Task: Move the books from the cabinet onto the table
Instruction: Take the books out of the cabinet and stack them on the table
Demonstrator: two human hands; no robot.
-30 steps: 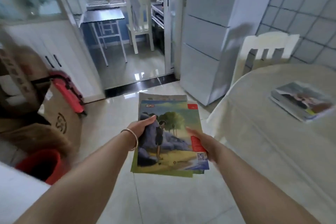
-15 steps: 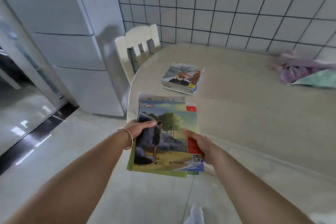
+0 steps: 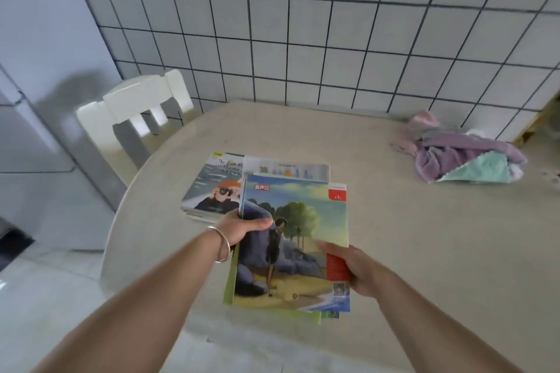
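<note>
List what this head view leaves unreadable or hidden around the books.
- Held stack of books: the count is unclear, since the top cover hides the rest.
- Books on the table: the title is partly covered by the held stack.
- Left hand and right hand: the fingers under the stack are hidden.
- Cloths: folds hide how many there are.

I am reaching both bare forearms forward from the bottom of the view, angling them inward toward each other. My left hand (image 3: 242,228), with a thin metal bangle (image 3: 222,244) circling its wrist, is gripping the left edge of the stack of books (image 3: 294,247), thumb lying across the top cover. My right hand (image 3: 354,269) is gripping the right edge lower down, thumb pressing on the cover and fingers tucked underneath out of sight.
</note>
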